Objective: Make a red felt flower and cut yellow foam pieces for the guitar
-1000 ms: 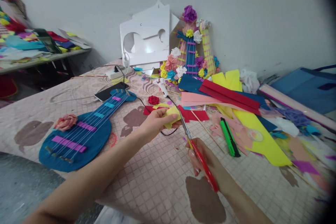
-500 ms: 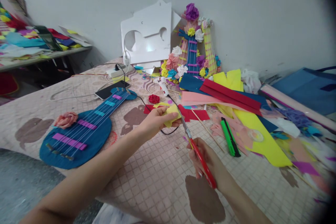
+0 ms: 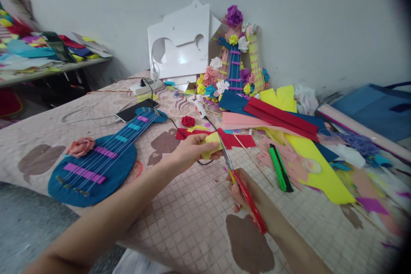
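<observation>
My left hand (image 3: 189, 150) pinches a small yellow paper piece (image 3: 212, 141) above the table's middle. Red-handled scissors (image 3: 245, 195) are gripped in my right hand (image 3: 247, 199), and their metal blades (image 3: 224, 152) reach up to the edge of the yellow piece. Both hands hover over the patterned tablecloth (image 3: 180, 218). Just behind the yellow piece lie red paper scraps (image 3: 236, 139) and a small red paper rose (image 3: 188, 121).
A blue felt guitar (image 3: 99, 162) with a pink rose lies at the left, a phone (image 3: 135, 110) and power strip (image 3: 143, 87) behind it. A glue gun (image 3: 198, 105), green utility knife (image 3: 280, 172), coloured paper sheets (image 3: 282, 115) and decorated guitars (image 3: 236, 64) crowd the right and back.
The scissors and right hand have shifted slightly; the left hand has kept the yellow piece in nearly the same place, a touch lower.
</observation>
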The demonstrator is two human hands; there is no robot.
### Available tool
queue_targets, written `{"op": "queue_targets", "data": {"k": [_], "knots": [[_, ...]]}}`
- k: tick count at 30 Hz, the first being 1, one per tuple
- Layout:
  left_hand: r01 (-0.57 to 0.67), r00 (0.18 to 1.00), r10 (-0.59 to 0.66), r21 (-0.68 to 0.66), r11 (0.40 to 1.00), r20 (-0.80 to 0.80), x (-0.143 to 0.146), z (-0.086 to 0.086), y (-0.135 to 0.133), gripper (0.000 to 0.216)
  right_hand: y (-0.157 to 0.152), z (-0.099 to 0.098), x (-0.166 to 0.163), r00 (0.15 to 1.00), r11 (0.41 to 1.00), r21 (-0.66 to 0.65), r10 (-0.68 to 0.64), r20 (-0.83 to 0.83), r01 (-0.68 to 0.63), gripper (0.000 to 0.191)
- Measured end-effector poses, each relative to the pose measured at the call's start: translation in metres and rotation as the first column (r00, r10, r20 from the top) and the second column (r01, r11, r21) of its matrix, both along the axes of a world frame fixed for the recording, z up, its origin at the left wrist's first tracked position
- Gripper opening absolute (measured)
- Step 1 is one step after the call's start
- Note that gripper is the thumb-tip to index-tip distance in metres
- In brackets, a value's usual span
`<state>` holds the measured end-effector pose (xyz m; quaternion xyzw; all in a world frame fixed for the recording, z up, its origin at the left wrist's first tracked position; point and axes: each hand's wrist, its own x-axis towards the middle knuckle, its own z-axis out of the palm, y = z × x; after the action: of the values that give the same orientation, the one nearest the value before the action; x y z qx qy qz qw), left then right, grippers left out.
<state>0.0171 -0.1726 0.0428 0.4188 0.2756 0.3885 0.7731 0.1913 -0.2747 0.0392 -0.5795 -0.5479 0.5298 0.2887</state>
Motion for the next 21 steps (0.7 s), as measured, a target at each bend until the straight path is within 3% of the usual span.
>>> {"op": "queue_targets", "data": {"k": [10,17,21], "knots": [[0.025,1.0,-0.025,0.026,0.999,-0.002,-0.003,-0.001,0.0,0.031,0.002,-0.007,0.006,0.997,0.993,0.119,-0.006,-0.082,0.016,0.048],[0.009,0.999,-0.009,0.0,1.0,-0.032,-0.004,0.005,-0.002,0.033,-0.004,-0.024,0.016,0.997,0.975,0.209,0.064,0.044,-0.071,0.048],[0.014,0.999,-0.014,-0.001,1.0,-0.039,-0.004,0.002,-0.001,0.032,-0.002,-0.027,0.016,0.993,0.978,0.174,0.105,0.047,-0.112,0.051]]}}
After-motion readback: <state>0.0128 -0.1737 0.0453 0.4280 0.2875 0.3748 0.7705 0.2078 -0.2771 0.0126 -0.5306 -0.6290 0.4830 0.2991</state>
